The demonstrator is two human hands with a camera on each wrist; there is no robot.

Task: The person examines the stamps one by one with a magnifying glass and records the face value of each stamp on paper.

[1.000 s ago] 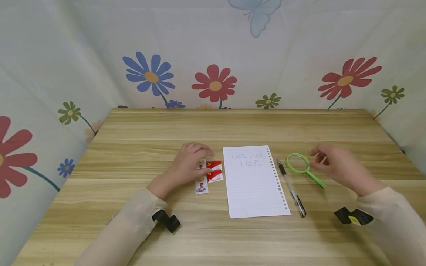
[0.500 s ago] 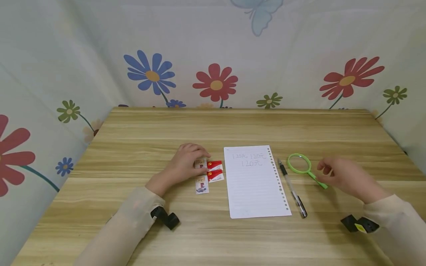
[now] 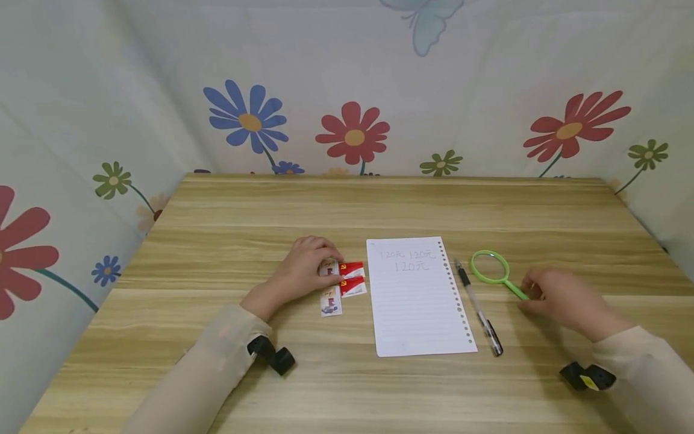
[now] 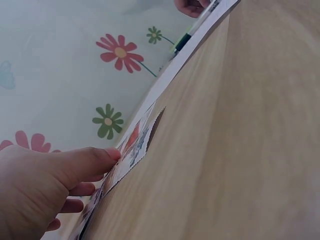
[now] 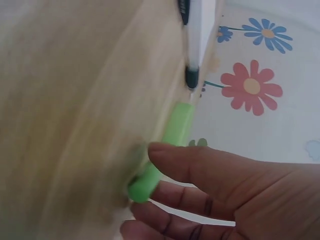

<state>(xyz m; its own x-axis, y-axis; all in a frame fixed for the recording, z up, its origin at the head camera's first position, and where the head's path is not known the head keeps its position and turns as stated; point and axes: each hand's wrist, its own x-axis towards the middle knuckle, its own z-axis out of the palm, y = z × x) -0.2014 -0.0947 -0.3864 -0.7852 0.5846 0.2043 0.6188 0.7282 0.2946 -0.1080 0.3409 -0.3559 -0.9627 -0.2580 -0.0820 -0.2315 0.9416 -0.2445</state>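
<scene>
My left hand (image 3: pixel 298 268) rests on a strip of stamps (image 3: pixel 331 302) at the left of the paper, fingers bent loosely and thumb touching the strip. Two small red-and-white stamps (image 3: pixel 353 286) lie against the strip's right side. In the left wrist view, the thumb tip lies on the printed stamps (image 4: pixel 132 150). My right hand (image 3: pixel 569 301) pinches the handle of a green magnifying glass (image 3: pixel 508 276) between thumb and fingers. The right wrist view shows the green handle (image 5: pixel 177 125) between them, slightly blurred. In the head view, the hand hides the handle's end.
A lined sheet of paper (image 3: pixel 423 313) with handwriting at its top lies mid-table. Beside its punched edge lies a black-and-clear pen (image 3: pixel 478 310). The wooden table (image 3: pixel 379 208) meets a flower-printed curtain (image 3: pixel 303 54) at its back and sides.
My right hand has moved right and toward me, from the magnifying glass's ring to its handle, and now pinches it. The left hand stays at the stamps.
</scene>
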